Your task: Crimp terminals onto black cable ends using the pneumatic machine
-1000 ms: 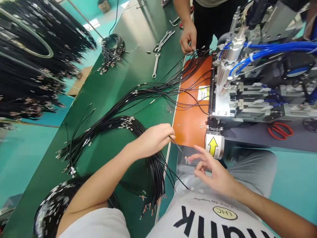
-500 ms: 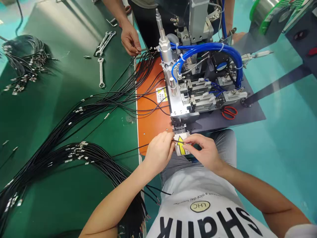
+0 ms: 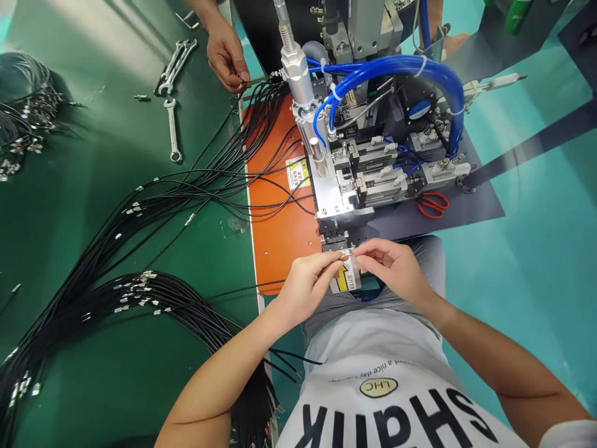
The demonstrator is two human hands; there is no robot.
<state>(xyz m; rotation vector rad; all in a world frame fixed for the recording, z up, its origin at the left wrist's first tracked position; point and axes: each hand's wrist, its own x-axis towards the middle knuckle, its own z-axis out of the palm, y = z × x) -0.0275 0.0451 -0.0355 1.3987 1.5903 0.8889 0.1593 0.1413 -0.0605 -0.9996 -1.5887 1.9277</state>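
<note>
My left hand (image 3: pixel 305 286) and my right hand (image 3: pixel 392 267) meet just below the front of a metal machine (image 3: pixel 345 180) with blue hoses. Both are closed in a pinch on the end of one thin black wire (image 3: pixel 242 287), which trails left over the orange plate (image 3: pixel 280 230) onto the green table. The wire's tip sits between my fingertips, close to the machine's small front slot (image 3: pixel 334 239). A yellow arrow label (image 3: pixel 346 279) shows just under my fingers.
Bundles of black wires (image 3: pixel 140 298) with metal terminals spread over the green table (image 3: pixel 69 186). More wires run from the orange plate to another person's hand (image 3: pixel 228 56) at the far edge. Wrenches (image 3: pixel 173 124) lie near it. Red scissors (image 3: pixel 431 204) rest right of the machine.
My left hand carried a wire from the bundle over to the machine's front. My right hand came up to pinch its tip, and both hands have risen slightly toward the slot.
</note>
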